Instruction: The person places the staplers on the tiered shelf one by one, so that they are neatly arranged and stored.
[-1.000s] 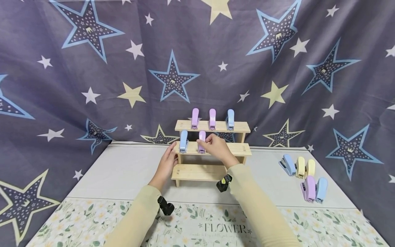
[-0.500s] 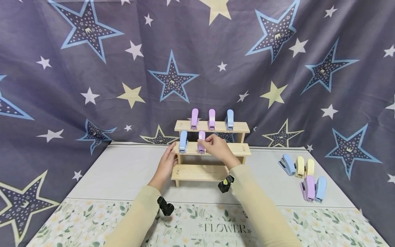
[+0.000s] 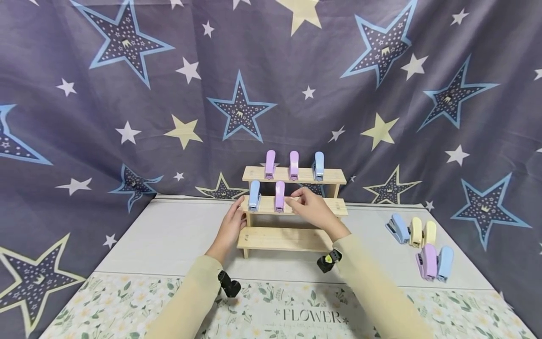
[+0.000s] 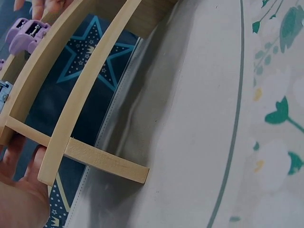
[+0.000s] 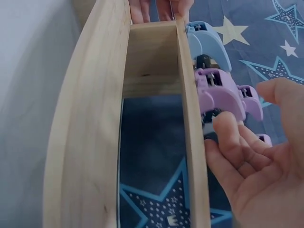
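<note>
A three-tier wooden shelf [image 3: 284, 238] stands in the middle of the table. My left hand [image 3: 229, 227] grips its left end at the middle tier; in the left wrist view those fingers reach behind the side panel. On that tier stand a light blue stapler [image 3: 254, 195] and, to its right, a purple stapler [image 3: 280, 196]. My right hand [image 3: 314, 210] is just right of the purple stapler, thumb and fingers apart and holding nothing. In the right wrist view the fingers lie close beside this purple stapler [image 5: 218, 95]. Two purple staplers [image 3: 270, 165] and a blue stapler [image 3: 319, 165] line the top tier.
On the table to the right lie several more staplers: a blue one [image 3: 399, 228], two yellow ones [image 3: 416, 231], a purple one [image 3: 429, 262] and a light blue one [image 3: 444, 263]. A starry curtain [image 3: 169, 94] hangs behind the shelf. Flowered cloth [image 3: 127, 301] covers the front.
My right hand has let go of the purple stapler and shifted slightly right; the stapler stays upright on the middle tier. My left hand keeps its place on the shelf.
</note>
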`<state>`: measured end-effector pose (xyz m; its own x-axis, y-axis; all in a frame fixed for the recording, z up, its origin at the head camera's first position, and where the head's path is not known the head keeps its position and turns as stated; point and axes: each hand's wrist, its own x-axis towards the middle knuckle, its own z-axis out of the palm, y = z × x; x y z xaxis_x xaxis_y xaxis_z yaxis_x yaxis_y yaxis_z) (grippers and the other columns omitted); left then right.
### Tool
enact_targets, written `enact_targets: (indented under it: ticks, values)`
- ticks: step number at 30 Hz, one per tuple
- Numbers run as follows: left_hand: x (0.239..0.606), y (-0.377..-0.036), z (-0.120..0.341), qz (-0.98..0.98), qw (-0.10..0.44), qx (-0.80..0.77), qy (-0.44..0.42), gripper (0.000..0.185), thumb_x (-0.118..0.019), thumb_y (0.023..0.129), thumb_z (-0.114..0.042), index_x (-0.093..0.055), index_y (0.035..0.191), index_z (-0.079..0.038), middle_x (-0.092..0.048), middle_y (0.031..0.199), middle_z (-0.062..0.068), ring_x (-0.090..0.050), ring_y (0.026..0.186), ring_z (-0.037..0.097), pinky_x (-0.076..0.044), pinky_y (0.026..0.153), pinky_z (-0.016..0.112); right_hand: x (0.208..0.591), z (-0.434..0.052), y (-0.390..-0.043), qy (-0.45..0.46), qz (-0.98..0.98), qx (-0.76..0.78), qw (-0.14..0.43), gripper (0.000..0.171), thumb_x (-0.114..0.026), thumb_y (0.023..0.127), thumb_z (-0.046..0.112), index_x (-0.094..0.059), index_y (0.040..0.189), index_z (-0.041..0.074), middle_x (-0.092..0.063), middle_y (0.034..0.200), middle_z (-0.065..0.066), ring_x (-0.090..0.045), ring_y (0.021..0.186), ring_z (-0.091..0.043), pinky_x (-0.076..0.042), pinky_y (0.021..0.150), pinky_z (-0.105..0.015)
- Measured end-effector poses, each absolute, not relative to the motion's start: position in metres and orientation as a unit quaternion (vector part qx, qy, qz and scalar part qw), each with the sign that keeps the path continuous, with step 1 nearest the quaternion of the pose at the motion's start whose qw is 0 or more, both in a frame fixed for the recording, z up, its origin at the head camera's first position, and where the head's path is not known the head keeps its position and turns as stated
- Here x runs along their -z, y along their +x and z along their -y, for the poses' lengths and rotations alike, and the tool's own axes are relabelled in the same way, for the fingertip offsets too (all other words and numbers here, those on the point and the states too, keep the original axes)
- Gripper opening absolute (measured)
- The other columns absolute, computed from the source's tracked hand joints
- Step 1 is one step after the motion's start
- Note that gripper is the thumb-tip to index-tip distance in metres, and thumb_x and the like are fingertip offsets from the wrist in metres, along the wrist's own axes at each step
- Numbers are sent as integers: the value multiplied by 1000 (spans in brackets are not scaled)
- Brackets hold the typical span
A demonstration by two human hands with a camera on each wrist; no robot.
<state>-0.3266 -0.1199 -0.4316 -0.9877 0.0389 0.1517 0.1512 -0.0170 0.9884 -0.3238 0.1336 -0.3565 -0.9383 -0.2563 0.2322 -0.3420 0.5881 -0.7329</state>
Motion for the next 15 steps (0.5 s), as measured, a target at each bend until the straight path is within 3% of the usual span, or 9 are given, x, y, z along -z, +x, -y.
enact_targets:
  ticks: [8, 15]
  values:
    - [420, -320, 119, 693, 25, 717, -70, 48, -27, 111, -12, -25, 158, -3, -24, 159, 28, -35, 139, 47, -32, 117, 53, 353, -170, -308, 179, 895, -403, 59, 36, -61, 101, 35, -59, 118, 4, -65, 78, -3, -61, 68, -16, -48, 60, -31]
    - [429, -324, 118, 693, 40, 717, -67, 48, -27, 112, -17, -26, 159, -9, -26, 160, 24, -35, 140, 44, -31, 118, 50, 354, -207, -298, 184, 906, -377, 60, 37, -60, 102, 37, -59, 118, 3, -66, 75, -3, -63, 68, -20, -49, 61, -32]
